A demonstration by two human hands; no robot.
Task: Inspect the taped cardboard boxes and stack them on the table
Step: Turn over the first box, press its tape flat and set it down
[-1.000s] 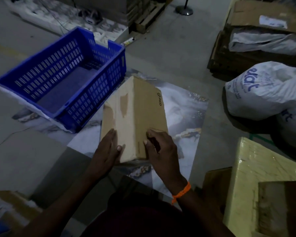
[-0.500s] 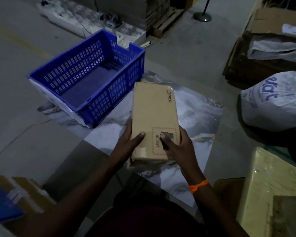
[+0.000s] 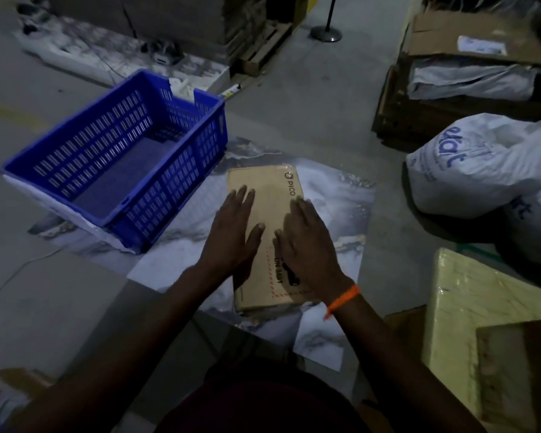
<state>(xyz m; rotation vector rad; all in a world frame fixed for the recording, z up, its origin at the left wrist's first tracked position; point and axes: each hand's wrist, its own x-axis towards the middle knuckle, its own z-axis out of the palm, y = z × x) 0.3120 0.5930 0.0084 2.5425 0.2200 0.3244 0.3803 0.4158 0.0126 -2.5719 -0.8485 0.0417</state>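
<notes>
A flat brown cardboard box (image 3: 269,189) printed "PICO" lies flat on the marble-patterned table top (image 3: 334,214). My left hand (image 3: 231,235) lies on its left half with straight fingers spread. My right hand (image 3: 306,242), with an orange band at the wrist, rests flat on the right half, covering part of a red dashed label. Neither hand curls round the box.
An empty blue plastic crate (image 3: 122,157) stands on the table's left part. White printed sacks (image 3: 481,164) lie on the floor at right. A yellow wrapped block (image 3: 469,307) sits near right, stacked cardboard (image 3: 469,35) at the back right.
The box went from tilted up on edge in both hands to lying flat on the table. Both hands let go of its near end and now rest flat on top.
</notes>
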